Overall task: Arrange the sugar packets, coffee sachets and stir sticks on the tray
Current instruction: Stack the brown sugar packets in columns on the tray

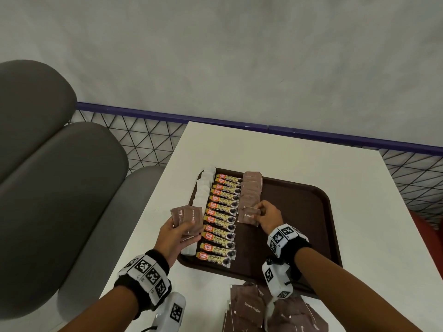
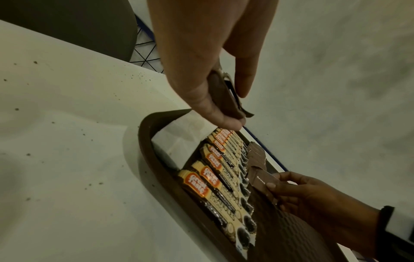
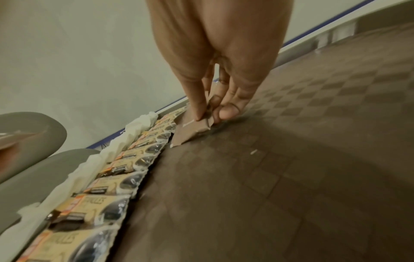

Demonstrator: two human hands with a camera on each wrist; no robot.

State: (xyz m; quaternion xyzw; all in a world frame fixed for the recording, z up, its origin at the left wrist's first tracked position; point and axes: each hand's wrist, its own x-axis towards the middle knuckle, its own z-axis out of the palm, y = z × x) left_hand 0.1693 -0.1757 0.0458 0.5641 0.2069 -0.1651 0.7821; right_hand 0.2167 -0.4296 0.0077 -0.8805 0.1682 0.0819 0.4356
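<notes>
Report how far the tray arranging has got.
Done: coffee sachets line the tray, white packets beside them. In hand: the right hand sets a brown sugar packet onto its row; the left hand holds spare packets. Left: the loose pile on the table. No stir sticks visible.

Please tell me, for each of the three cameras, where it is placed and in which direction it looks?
Head: on the head, looking down at the tray; both forearms, left hand, right hand show.
Left wrist: along the left hand gripping brown sugar packets; right hand beyond.
Right wrist: along the right hand pinching one packet.
All share the coffee sachets.
</notes>
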